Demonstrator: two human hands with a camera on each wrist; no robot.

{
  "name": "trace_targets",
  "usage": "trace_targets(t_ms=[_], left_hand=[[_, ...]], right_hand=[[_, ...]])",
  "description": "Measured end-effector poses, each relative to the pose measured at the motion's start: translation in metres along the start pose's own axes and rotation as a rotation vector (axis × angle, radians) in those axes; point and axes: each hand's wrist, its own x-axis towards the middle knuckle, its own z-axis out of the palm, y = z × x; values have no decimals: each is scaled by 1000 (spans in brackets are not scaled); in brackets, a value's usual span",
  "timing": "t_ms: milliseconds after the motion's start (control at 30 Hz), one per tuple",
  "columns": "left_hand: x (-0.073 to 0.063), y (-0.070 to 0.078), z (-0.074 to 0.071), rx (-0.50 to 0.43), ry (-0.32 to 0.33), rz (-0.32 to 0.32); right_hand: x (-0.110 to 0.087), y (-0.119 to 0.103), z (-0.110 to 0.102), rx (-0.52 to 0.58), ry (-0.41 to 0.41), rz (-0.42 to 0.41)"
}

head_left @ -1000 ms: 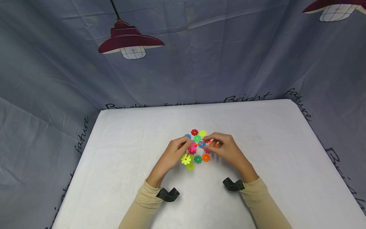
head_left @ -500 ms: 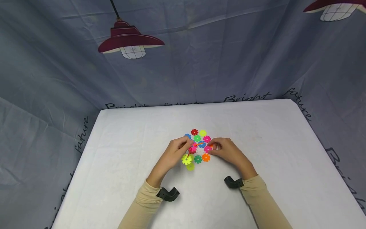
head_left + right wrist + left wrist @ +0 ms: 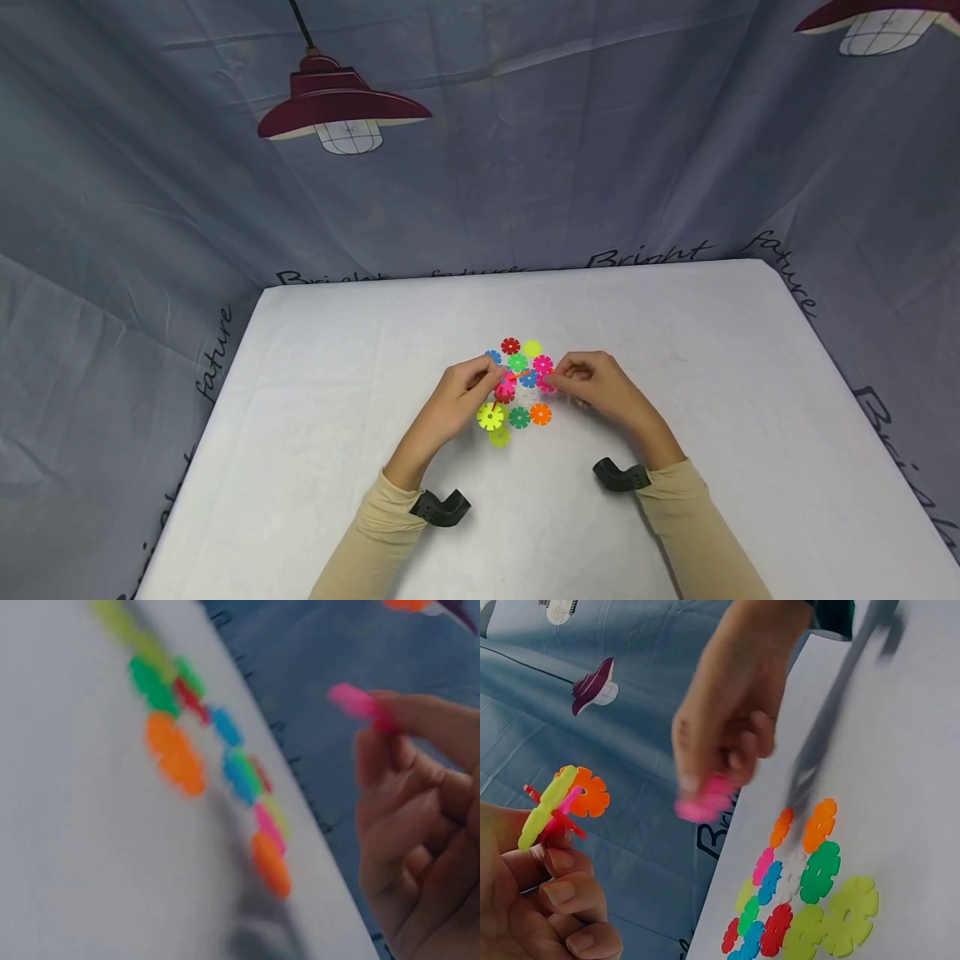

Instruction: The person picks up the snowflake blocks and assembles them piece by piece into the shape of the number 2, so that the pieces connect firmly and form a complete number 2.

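Note:
My left hand (image 3: 455,398) pinches a cluster of notched plastic flower discs slotted together. In the left wrist view, a yellow disc (image 3: 547,806) and an orange disc (image 3: 591,793) show in the cluster, with pink and red pieces between them. Thumb and fingertips of my right hand (image 3: 600,386) pinch a single pink disc (image 3: 352,700), held up off the table to the right of the cluster. Below both hands several loose discs lie flat, among them a green disc (image 3: 519,417) and an orange disc (image 3: 541,414).
The loose discs form a close group on the white table (image 3: 360,358), with a red disc (image 3: 511,346) toward the back. A grey printed curtain (image 3: 510,183) stands behind the table. Black wrist mounts (image 3: 441,509) sit by both sleeves.
The right hand went down to the discs at the right side of the group, took a pink disc and raised it. The left hand stays nearly still with the cluster.

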Motion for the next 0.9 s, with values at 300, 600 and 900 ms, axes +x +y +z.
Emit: trace_targets(t_ms=[300,600,900], left_hand=[[0,2,1,3,1,12],[0,-2,1,18,-11,30],[0,-1,1,23,-9,36]], right_hand=[[-5,-22,-6,237,-64,-115],[-7,-31,0,238,-79,-116],[-7,-36,5,248,-52,-112]])
